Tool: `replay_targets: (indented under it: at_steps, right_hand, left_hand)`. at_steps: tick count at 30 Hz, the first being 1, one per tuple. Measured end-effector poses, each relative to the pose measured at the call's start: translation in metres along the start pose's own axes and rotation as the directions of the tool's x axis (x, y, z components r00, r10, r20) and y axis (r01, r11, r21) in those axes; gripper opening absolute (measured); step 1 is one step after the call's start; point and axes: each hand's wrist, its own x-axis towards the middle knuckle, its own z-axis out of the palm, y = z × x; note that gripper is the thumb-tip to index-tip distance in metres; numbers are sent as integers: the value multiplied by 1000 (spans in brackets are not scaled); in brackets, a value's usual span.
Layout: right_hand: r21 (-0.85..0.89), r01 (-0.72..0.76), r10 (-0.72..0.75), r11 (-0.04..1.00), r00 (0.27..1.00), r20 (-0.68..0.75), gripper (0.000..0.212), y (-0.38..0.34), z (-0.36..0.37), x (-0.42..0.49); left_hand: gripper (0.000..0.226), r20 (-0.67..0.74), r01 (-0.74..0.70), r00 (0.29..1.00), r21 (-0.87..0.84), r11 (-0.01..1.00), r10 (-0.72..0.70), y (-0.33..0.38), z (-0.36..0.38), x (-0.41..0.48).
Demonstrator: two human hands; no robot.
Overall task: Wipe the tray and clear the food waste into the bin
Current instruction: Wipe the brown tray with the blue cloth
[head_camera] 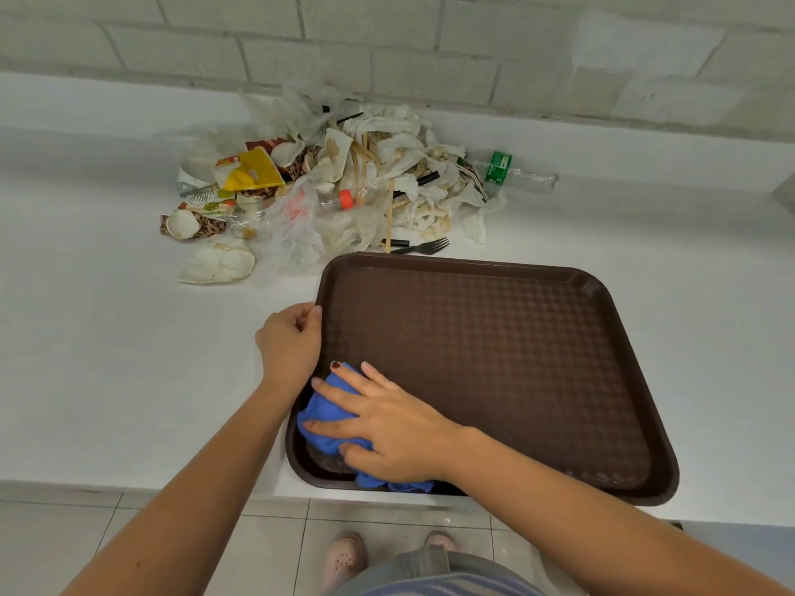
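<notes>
A dark brown plastic tray (494,359) lies on the white counter, its near edge hanging slightly past the counter's front. My left hand (290,344) grips the tray's left rim. My right hand (387,428) lies flat on a crumpled blue cloth (329,417), pressing it into the tray's near left corner. Behind the tray sits a heap of food waste (344,182): stained napkins, crushed paper cups, plastic bags, wooden sticks, a yellow wrapper. No bin is in view.
A black plastic fork (423,247) lies just behind the tray's far edge. An empty clear bottle with a green label (512,172) lies at the heap's right. A tiled wall backs the counter (107,337). My feet stand on floor tiles below.
</notes>
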Motion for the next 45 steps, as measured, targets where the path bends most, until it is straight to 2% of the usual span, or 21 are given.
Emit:
replay_targets:
  at_steps: [5, 11, 16, 20, 22, 24, 26, 31, 34, 37, 39, 45]
  right_hand:
    - [16, 104, -105, 994, 991, 79, 46, 0, -9, -17]
    - [55, 78, -85, 995, 987, 134, 51, 27, -21, -67]
    - [51, -87, 79, 995, 987, 141, 54, 50, -34, -137]
    - [-52, -308, 311, 950, 948, 63, 55, 69, -35, -197]
    - [-75, -473, 470, 878, 881, -54, 52, 77, -31, -219]
    - [-41, -642, 627, 765, 759, -175, 49, 80, -27, -225]
    - [3, -751, 725, 660, 636, -265, 51, 84, -23, -217]
    - [168, -873, 859, 459, 386, -337, 50, 110, -26, -172]
    - [212, -881, 872, 423, 331, -361, 52, 130, -39, -130]
    - [87, -926, 889, 367, 322, -326, 53, 139, -50, -84]
    - [46, -928, 888, 370, 339, -311, 54, 137, -52, -58]
    - [15, -865, 836, 501, 479, -269, 57, 117, -43, 0]
  left_hand:
    - [32, 8, -171, 985, 184, 968, 173, -5, 2, 0]
    - [36, 42, -236, 971, 333, 913, 236, -4, 1, 0]
    - [35, 39, -236, 971, 343, 909, 237, -5, 1, -1]
    - [35, 52, -243, 969, 350, 905, 240, -7, 1, 0]
    - [37, 70, -260, 965, 347, 901, 251, -8, 2, 1]
    - [36, 83, -265, 964, 327, 907, 251, -7, 1, 2]
    - [35, 93, -266, 964, 296, 917, 250, -5, -1, 1]
    - [35, 90, -245, 969, 262, 934, 229, -3, -1, -1]
    - [35, 83, -235, 972, 249, 940, 221, -3, -1, -1]
    - [36, 72, -224, 975, 234, 946, 213, -3, -1, -1]
    - [36, 69, -223, 975, 228, 948, 213, -2, -1, -1]
    - [37, 52, -216, 976, 210, 954, 210, -4, -1, -1]
